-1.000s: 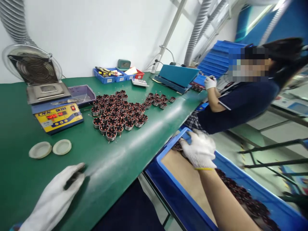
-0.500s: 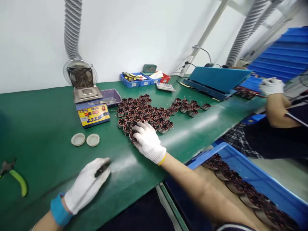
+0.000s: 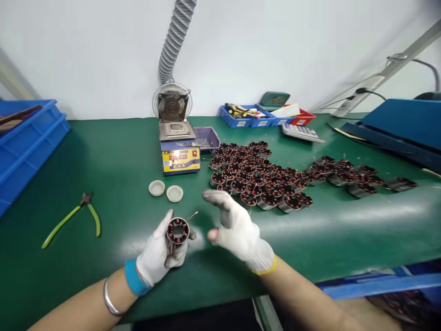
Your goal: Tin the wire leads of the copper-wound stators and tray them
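Note:
My left hand (image 3: 160, 250), in a white glove, grips a motor stator (image 3: 178, 231), a round metal ring with copper windings inside and a wire end sticking out at its upper right. Just right of it, my gloved right hand (image 3: 234, 230) is held above the table with thumb and fingers apart and nothing between them. Behind that hand lies a large group of similar stators (image 3: 255, 177), standing close together. Two small white dishes (image 3: 174, 194) sit beyond my left hand.
Green-handled cutters (image 3: 86, 199) lie at the left, near a blue crate (image 3: 31, 151). Behind the dishes stands a yellow-and-blue solder pot (image 3: 181, 161) under a grey duct (image 3: 175, 41), beside a purple tray (image 3: 206, 138). Blue bins (image 3: 237, 120) and a calculator (image 3: 301, 132) are at the back.
My right hand has come away from the stator group toward my left hand and is now open. A stator is now in my left hand. The view has swung left.

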`<state>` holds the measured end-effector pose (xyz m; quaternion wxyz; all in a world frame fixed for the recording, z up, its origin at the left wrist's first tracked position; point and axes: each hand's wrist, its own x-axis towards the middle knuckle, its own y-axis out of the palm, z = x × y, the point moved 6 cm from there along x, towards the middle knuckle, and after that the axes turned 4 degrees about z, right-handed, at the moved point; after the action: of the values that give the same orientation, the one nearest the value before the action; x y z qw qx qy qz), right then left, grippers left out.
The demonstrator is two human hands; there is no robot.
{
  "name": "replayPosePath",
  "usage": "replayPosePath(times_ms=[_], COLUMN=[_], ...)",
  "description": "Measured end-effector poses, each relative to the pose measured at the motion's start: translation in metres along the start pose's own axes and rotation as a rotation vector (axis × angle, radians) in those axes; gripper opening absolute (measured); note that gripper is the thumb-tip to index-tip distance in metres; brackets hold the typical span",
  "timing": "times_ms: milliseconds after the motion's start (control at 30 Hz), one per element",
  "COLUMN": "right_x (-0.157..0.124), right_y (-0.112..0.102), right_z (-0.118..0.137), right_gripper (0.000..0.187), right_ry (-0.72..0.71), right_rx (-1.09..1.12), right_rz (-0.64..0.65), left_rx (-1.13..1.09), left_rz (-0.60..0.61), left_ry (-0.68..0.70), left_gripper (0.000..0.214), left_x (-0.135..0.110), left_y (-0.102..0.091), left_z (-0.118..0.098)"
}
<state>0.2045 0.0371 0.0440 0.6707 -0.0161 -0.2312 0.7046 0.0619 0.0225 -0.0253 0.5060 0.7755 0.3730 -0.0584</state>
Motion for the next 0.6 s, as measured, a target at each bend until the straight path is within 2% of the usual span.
replayPosePath(times_ms=[67, 100, 167, 267, 333, 433, 467, 533, 600], right_x=[0.000, -0.001, 0.001, 0.010, 0.017, 0.024, 0.025, 0.025, 0.025], right_y=[0.006, 0.011, 0.019, 0.023, 0.021, 0.016, 0.016, 0.020, 0.027], right_z=[-0.016, -0.019, -0.014, 0.003, 0.017, 0.051, 0.065, 0.092, 0.111], right_gripper=[0.040, 0.031, 0.017, 0.015, 0.018, 0.013, 0.012, 0.013, 0.016], right_ry=[0.206, 0.256, 0.242, 0.105, -0.008, -0.232, -0.311, -0.432, -0.494], right_rx=[0.123, 0.166, 0.206, 0.170, 0.044, -0.278, -0.371, -0.477, -0.481], right_rz=[0.074, 0.121, 0.174, 0.182, 0.180, 0.131, 0.118, 0.139, 0.206], left_rx=[-0.016, -0.021, -0.022, -0.010, -0.022, -0.186, -0.266, -0.383, -0.338], left_rz=[0.027, 0.030, 0.026, 0.031, 0.026, -0.060, -0.099, -0.165, -0.181], left_ry=[-0.002, -0.016, -0.035, -0.031, 0.022, 0.276, 0.377, 0.504, 0.445], left_gripper=[0.066, 0.067, 0.068, 0.063, 0.046, 0.018, 0.020, 0.042, 0.051], left_x=[0.000, 0.000, 0.000, 0.000, -0.003, -0.012, -0.016, -0.021, -0.019], left_y=[0.001, 0.000, -0.001, 0.000, 0.001, -0.006, -0.012, -0.022, -0.026], left_z=[-0.003, -0.002, 0.001, 0.004, -0.002, -0.029, -0.040, -0.055, -0.058])
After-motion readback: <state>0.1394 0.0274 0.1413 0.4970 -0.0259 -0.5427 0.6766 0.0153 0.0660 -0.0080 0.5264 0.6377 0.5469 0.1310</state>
